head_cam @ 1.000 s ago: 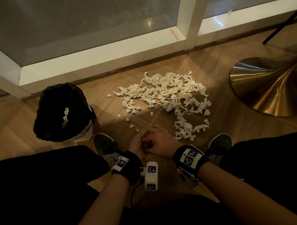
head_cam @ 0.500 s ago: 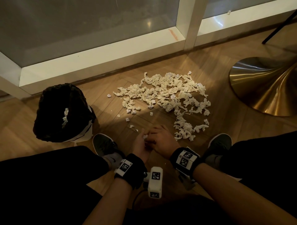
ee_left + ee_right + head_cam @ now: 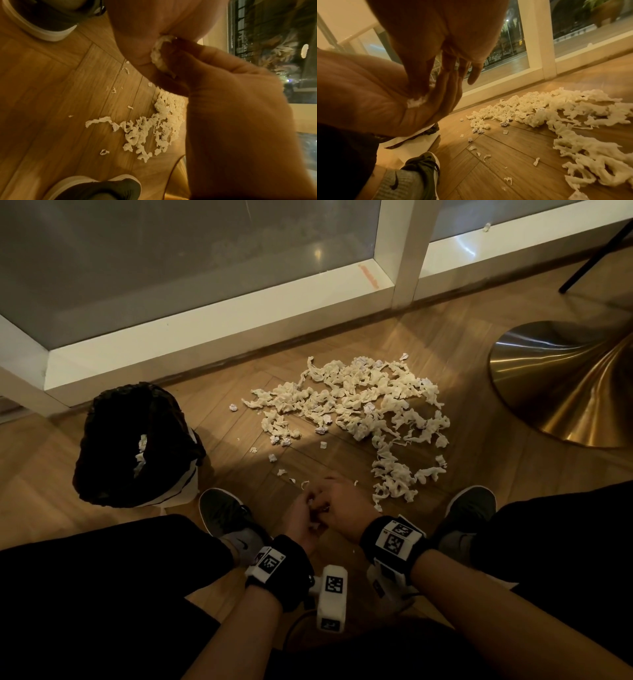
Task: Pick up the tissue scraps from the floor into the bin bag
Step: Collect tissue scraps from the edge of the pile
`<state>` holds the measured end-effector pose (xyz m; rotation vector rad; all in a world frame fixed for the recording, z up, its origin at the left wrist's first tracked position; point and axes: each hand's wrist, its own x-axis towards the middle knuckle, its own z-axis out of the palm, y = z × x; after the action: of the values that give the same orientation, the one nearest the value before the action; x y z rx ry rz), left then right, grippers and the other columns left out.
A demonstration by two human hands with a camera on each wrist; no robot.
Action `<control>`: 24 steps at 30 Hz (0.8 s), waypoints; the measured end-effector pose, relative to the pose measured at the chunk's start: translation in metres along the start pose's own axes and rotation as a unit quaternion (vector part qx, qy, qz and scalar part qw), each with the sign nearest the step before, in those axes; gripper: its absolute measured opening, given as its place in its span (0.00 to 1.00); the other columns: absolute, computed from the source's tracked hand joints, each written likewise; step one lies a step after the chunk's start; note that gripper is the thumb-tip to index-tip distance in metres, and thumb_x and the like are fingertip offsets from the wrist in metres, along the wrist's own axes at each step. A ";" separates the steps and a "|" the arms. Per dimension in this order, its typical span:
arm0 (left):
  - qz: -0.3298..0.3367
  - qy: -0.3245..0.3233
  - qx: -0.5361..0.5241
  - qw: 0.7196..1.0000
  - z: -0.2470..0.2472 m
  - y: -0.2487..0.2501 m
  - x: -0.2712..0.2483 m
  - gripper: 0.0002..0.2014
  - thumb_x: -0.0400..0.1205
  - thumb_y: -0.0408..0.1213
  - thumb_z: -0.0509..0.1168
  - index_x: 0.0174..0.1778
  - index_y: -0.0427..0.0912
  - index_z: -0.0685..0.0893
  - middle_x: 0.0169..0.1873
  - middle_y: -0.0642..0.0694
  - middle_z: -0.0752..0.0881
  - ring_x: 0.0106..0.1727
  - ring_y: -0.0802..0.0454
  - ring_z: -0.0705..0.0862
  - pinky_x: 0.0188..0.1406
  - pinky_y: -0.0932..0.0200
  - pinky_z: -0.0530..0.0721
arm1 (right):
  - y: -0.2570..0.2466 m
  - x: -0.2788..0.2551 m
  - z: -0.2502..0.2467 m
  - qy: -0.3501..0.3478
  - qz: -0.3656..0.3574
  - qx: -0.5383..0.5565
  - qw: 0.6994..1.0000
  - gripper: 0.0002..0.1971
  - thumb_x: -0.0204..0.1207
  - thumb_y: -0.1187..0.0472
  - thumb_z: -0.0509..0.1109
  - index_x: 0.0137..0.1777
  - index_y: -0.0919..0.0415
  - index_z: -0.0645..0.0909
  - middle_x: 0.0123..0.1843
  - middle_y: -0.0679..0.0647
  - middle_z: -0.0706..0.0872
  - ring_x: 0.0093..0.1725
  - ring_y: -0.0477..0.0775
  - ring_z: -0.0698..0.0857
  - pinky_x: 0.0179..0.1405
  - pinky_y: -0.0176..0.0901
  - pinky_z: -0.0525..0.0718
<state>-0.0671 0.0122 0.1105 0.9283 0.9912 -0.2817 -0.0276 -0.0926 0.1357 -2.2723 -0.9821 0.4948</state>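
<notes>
We crouch over the herringbone wooden floor (image 3: 455, 364) with both hands together between our dark grey sneakers (image 3: 226, 511). Our left hand (image 3: 301, 525) has its palm turned up, and a small crumpled wad of white tissue (image 3: 160, 54) sits pressed between it and our right hand (image 3: 342, 505); in the left wrist view the right hand's thumb and fingers (image 3: 180, 54) pinch that wad against the left palm. In the right wrist view the left hand's fingers (image 3: 448, 94) lie straight and spread, with a sliver of the white wad showing at the palm. The big heap of cream torn tissue scraps (image 3: 370, 405) lies on the floor just beyond our hands, spreading far and to the right, with a strand of it trailing back near our right shoe. A few loose small bits (image 3: 274, 457) lie scattered to the left of the heap, between it and the bin. The black bin bag (image 3: 113, 440), lining a white bin, stands to the left near our left shoe, and some white tissue (image 3: 140, 450) is already visible inside it. A brass-coloured flared pedestal base (image 3: 565, 392) stands at the far right, and a white-framed glass window wall (image 3: 219, 313) runs along the far side.
</notes>
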 end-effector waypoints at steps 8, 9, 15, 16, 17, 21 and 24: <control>0.046 0.050 0.010 0.998 -0.010 0.011 0.005 0.19 0.86 0.47 0.58 0.31 0.42 0.77 0.20 0.49 0.81 0.22 0.55 0.78 0.20 0.67 0.75 | -0.007 -0.001 -0.001 -0.015 -0.009 0.045 0.999 0.12 0.80 0.62 0.65 0.58 0.60 0.87 0.63 0.57 0.84 0.67 0.53 0.78 0.70 0.46 0.71; 0.052 0.060 0.016 0.997 -0.012 0.015 0.009 0.19 0.85 0.49 0.59 0.31 0.42 0.78 0.26 0.47 0.82 0.28 0.52 0.79 0.27 0.63 0.77 | -0.007 -0.001 -0.001 -0.026 -0.002 0.056 0.998 0.14 0.81 0.61 0.64 0.63 0.58 0.84 0.69 0.57 0.81 0.71 0.52 0.75 0.72 0.44 0.71; 0.098 0.083 0.092 0.987 -0.016 0.018 0.026 0.21 0.81 0.51 0.65 0.27 0.43 0.76 0.25 0.45 0.77 0.24 0.51 0.74 0.29 0.59 0.74 | 0.003 0.007 -0.009 -0.013 0.021 0.051 0.998 0.14 0.82 0.58 0.63 0.64 0.52 0.83 0.64 0.53 0.85 0.62 0.51 0.83 0.64 0.47 0.80; 0.106 0.085 0.119 0.984 -0.017 0.017 0.026 0.20 0.81 0.50 0.65 0.27 0.43 0.76 0.25 0.46 0.77 0.25 0.52 0.75 0.32 0.57 0.75 | 0.004 0.008 -0.012 0.008 0.016 0.055 0.998 0.13 0.81 0.60 0.65 0.62 0.54 0.85 0.60 0.54 0.87 0.58 0.51 0.84 0.61 0.44 0.81; 0.106 0.094 0.144 0.979 -0.016 0.017 0.026 0.18 0.82 0.48 0.65 0.28 0.43 0.77 0.26 0.46 0.77 0.26 0.52 0.75 0.35 0.55 0.75 | 0.005 0.006 -0.017 0.028 0.014 0.055 0.998 0.12 0.80 0.61 0.67 0.60 0.57 0.86 0.57 0.55 0.88 0.55 0.51 0.85 0.57 0.40 0.80; 0.094 0.124 0.111 0.982 -0.018 0.032 0.026 0.16 0.82 0.46 0.65 0.32 0.42 0.79 0.28 0.46 0.78 0.30 0.50 0.77 0.33 0.58 0.75 | 0.016 -0.001 -0.026 0.069 0.121 0.101 0.985 0.12 0.82 0.56 0.64 0.53 0.59 0.87 0.50 0.52 0.89 0.47 0.45 0.84 0.48 0.35 0.78; 0.110 0.136 0.057 0.983 -0.031 0.071 0.023 0.14 0.86 0.43 0.56 0.35 0.44 0.74 0.26 0.48 0.71 0.23 0.54 0.67 0.20 0.63 0.65 | 0.036 -0.004 -0.019 0.040 0.224 0.197 0.954 0.17 0.85 0.50 0.57 0.45 0.54 0.85 0.43 0.48 0.89 0.43 0.42 0.86 0.42 0.33 0.76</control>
<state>-0.0302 0.0831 0.1233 1.1938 1.1203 -0.0251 -0.0011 -0.1221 0.1266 -2.1159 -0.2790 0.7094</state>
